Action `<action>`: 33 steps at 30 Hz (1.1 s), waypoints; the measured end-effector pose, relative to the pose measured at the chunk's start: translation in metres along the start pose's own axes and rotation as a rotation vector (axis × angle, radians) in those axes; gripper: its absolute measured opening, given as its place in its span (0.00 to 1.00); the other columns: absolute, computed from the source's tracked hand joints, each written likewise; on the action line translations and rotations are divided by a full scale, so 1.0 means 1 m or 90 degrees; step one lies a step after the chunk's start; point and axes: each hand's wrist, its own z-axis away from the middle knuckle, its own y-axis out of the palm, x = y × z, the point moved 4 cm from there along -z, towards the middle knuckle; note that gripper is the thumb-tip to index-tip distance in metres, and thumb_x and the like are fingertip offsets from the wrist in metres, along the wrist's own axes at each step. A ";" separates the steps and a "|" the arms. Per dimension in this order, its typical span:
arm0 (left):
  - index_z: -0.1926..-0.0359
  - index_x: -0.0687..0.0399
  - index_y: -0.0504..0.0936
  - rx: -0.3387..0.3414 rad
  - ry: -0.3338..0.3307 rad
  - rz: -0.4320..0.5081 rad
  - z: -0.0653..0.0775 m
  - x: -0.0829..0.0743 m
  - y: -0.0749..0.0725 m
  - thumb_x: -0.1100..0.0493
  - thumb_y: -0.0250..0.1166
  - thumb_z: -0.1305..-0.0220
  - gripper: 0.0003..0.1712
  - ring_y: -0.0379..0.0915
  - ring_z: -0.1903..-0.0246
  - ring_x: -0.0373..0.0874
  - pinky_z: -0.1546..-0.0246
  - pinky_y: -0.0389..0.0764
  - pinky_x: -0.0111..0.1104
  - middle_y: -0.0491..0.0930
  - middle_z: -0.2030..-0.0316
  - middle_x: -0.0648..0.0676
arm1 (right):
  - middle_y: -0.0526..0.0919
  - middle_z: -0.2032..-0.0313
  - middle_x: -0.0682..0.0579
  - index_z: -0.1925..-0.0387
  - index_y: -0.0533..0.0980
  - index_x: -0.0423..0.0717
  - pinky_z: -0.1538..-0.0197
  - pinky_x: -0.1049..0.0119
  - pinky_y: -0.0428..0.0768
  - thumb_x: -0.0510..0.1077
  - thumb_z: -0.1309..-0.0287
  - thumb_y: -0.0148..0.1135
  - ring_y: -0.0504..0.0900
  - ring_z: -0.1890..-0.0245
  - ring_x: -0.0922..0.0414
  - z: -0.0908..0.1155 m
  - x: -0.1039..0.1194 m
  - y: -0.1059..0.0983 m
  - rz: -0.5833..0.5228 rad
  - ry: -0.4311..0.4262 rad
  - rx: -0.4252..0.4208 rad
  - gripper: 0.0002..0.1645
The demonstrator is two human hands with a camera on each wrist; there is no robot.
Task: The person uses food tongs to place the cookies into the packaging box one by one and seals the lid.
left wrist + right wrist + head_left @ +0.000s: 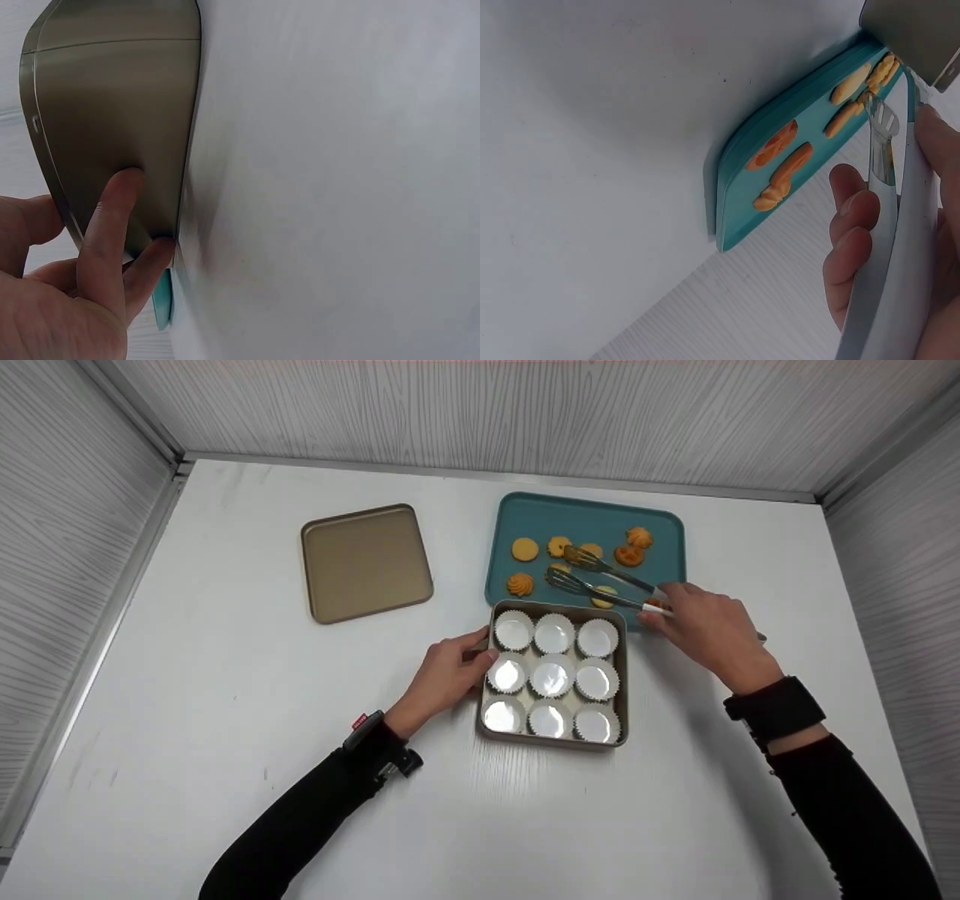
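Note:
My right hand (709, 630) grips a pair of tongs (885, 262) with pale handles and clear slotted heads. The tongs are spread, with their heads over the teal tray (581, 514) and a cookie (557, 571) partly hidden between them. Several other cookies lie on the tray, among them a round plain one (525, 549) and a swirled one (520, 583). My left hand (448, 671) holds the left side of a square, gold-brown tin (112, 105), thumb at the rim and fingers against the outer wall. Inside the tin stand rows of white paper cups (553, 634).
A flat gold-brown square lid or tray (367, 562) lies to the left of the teal tray. All of it stands on a white table (225, 697) with grey wood-grain panels (480, 412) along the back and sides. The tin's back edge overlaps the teal tray's front.

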 end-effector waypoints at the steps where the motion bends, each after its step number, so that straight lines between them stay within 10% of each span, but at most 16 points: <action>1: 0.27 0.63 0.71 0.000 0.000 -0.001 0.000 0.000 0.000 0.52 0.62 0.24 0.31 0.80 0.41 0.50 0.36 0.76 0.40 0.78 0.36 0.63 | 0.82 0.71 0.43 0.55 0.77 0.38 0.76 0.43 0.78 0.56 0.34 0.70 0.80 0.78 0.42 -0.001 0.000 0.000 0.000 -0.002 0.000 0.24; 18: 0.27 0.60 0.71 0.007 -0.017 0.046 0.000 0.000 0.002 0.54 0.63 0.25 0.31 0.82 0.43 0.47 0.53 0.86 0.35 0.80 0.38 0.62 | 0.81 0.73 0.43 0.56 0.79 0.37 0.73 0.46 0.77 0.52 0.31 0.68 0.79 0.76 0.45 0.002 -0.001 0.008 -0.069 -0.006 -0.008 0.20; 33: 0.27 0.61 0.71 0.004 -0.001 0.046 0.001 -0.001 0.001 0.54 0.63 0.24 0.30 0.82 0.43 0.48 0.47 0.84 0.37 0.79 0.37 0.62 | 0.83 0.70 0.41 0.52 0.80 0.33 0.70 0.49 0.78 0.53 0.30 0.67 0.78 0.73 0.47 0.009 -0.004 0.003 -0.114 0.044 0.012 0.25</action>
